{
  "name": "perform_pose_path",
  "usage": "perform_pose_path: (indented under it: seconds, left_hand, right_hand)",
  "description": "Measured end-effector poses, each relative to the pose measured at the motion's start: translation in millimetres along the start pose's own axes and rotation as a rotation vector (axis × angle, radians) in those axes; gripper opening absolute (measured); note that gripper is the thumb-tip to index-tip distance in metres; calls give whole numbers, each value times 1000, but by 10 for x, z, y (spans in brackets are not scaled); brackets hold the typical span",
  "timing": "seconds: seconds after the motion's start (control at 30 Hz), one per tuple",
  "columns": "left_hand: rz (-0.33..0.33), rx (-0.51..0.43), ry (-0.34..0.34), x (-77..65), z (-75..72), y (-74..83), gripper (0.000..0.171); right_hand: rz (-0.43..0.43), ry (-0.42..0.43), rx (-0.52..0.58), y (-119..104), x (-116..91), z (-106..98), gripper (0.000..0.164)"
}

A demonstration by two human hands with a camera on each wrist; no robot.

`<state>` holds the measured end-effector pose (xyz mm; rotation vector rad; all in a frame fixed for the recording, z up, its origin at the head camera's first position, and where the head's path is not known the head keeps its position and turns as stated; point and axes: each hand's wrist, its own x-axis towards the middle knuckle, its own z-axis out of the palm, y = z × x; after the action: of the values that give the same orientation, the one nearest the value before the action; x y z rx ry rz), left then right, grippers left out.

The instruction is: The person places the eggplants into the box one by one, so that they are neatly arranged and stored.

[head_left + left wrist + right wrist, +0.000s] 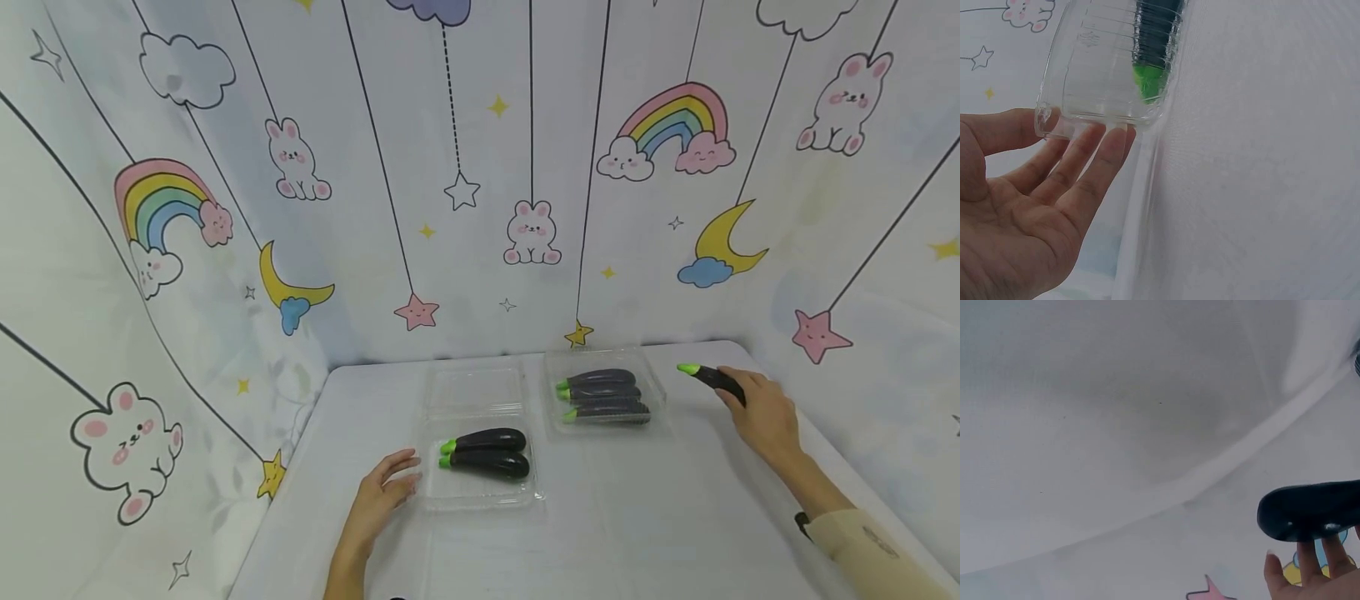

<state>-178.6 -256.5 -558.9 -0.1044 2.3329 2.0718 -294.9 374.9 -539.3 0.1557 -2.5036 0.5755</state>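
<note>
My right hand grips a small dark eggplant above the right side of the table, its green stem end pointing left. In the right wrist view the rounded dark end shows, with fingers against it. My left hand rests at the left edge of an opened clear plastic clamshell box, its fingers fairly straight. The left wrist view has the thumb and fingertips touching the clear rim. Two eggplants lie side by side in that box, green ends left.
Behind it to the right, another clear box holds three eggplants. The opened box's lid lies back toward the rear edge. A white cloth covers the table; a patterned curtain hangs around it.
</note>
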Motion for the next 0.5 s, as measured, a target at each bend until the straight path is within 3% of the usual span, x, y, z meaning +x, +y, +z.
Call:
perform_pose_path:
  seconds: [0.5]
  left_hand:
    - [5, 2, -1, -6, 4, -11, 49]
  right_hand:
    - [-93, 85, 102, -451, -34, -143, 45]
